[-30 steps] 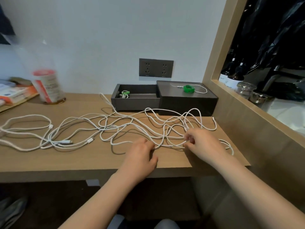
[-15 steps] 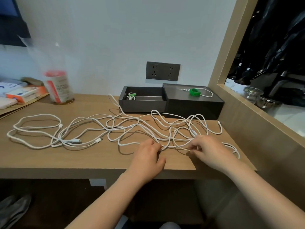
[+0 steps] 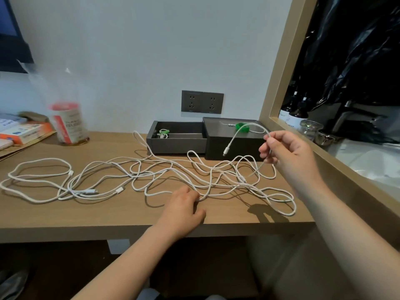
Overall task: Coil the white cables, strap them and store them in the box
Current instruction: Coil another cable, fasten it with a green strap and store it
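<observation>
Right hand (image 3: pixel 287 153): fingertip pinch, seemingly, on white cable (image 3: pixel 227 148)

The right hand (image 3: pixel 289 152) is raised above the worktop (image 3: pixel 108 215), its forearm reaching in from the lower right. Thumb and forefinger pinch a white cable (image 3: pixel 226 148) near its plug end, and the other fingers (image 3: pixel 268 158) are loosely curled. The left hand (image 3: pixel 184 210) lies palm down by the worktop's front edge, fingers bent onto a cable loop (image 3: pixel 203 198); whether it grips is unclear.

White cables (image 3: pixel 151 176) tangled before open box (image 3: pixel 177 140)
</observation>
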`<move>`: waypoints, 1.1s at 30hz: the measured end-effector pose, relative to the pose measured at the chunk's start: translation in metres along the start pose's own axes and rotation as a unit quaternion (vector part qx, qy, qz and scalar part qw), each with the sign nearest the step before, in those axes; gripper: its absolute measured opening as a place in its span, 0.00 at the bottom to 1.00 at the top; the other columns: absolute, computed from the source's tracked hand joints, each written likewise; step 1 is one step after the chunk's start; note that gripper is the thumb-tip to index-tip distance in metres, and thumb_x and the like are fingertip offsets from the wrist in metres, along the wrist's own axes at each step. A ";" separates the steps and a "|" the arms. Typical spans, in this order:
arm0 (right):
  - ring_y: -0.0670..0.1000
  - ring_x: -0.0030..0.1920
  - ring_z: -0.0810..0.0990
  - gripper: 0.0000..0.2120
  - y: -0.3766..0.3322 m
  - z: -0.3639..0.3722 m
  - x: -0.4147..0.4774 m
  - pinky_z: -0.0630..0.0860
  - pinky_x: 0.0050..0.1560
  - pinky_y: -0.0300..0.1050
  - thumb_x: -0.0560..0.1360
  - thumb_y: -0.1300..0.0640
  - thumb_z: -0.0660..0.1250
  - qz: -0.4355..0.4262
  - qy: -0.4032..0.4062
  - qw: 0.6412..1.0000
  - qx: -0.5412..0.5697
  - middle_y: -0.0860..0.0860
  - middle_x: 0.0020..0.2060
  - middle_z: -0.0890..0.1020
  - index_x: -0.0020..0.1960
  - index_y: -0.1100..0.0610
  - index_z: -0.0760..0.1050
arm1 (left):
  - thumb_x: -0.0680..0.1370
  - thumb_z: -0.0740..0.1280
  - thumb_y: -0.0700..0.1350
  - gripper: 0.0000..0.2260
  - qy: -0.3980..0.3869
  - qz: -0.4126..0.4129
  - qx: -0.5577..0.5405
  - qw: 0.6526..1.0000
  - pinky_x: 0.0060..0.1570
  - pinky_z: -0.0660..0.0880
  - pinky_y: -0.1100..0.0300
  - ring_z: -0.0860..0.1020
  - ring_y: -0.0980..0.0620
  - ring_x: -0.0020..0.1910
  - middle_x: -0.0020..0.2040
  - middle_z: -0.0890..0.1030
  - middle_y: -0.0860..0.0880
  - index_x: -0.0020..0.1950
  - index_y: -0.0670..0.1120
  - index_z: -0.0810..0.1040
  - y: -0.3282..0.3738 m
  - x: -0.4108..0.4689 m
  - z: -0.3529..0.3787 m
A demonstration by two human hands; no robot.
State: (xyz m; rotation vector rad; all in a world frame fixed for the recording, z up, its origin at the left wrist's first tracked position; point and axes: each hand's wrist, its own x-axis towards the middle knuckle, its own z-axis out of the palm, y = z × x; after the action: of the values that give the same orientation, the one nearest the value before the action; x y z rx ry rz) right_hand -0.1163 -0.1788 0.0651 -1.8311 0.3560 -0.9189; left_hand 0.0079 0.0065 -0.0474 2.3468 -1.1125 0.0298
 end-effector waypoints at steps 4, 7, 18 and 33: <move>0.43 0.31 0.74 0.07 -0.015 -0.008 -0.001 0.72 0.31 0.32 0.80 0.60 0.63 -0.036 -0.013 0.999 -0.019 0.47 0.32 0.79 0.51 0.56 0.80 | 0.77 0.65 0.55 0.15 -0.024 -0.018 -0.003 1.000 0.55 0.72 0.59 0.72 0.52 0.55 0.54 0.73 0.51 0.58 0.48 0.76 0.001 0.003 -0.002; 0.44 0.29 0.72 0.07 -0.022 -0.011 -0.008 0.71 0.30 0.33 0.79 0.59 0.66 -0.044 -0.058 0.996 -0.059 0.49 0.30 0.79 0.49 0.56 0.82 | 0.77 0.66 0.56 0.18 -0.025 -0.049 -0.068 0.996 0.55 0.75 0.59 0.76 0.53 0.54 0.56 0.74 0.51 0.63 0.48 0.74 0.005 0.006 -0.013; 0.43 0.31 0.77 0.07 -0.025 -0.011 -0.030 0.72 0.32 0.30 0.77 0.61 0.68 -0.043 -0.152 0.983 -0.098 0.51 0.32 0.82 0.47 0.53 0.84 | 0.80 0.61 0.52 0.17 0.070 0.110 -0.236 0.963 0.52 0.74 0.69 0.77 0.66 0.53 0.54 0.80 0.59 0.69 0.52 0.71 0.073 -0.004 -0.061; 0.48 0.43 0.82 0.06 0.043 -0.048 -0.029 0.81 0.40 0.39 0.79 0.54 0.66 0.068 -0.210 0.939 -0.263 0.50 0.42 0.83 0.45 0.53 0.80 | 0.82 0.60 0.47 0.14 0.196 -0.061 -0.366 0.908 0.44 0.66 0.56 0.69 0.57 0.31 0.23 0.73 0.58 0.40 0.48 0.80 0.021 0.005 -0.092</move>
State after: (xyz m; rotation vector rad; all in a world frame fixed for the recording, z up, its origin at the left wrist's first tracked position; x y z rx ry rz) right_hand -0.1639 -0.2117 0.0246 -2.3924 0.4804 -0.3283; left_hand 0.0142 0.0361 0.0426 1.6271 -0.6209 0.0306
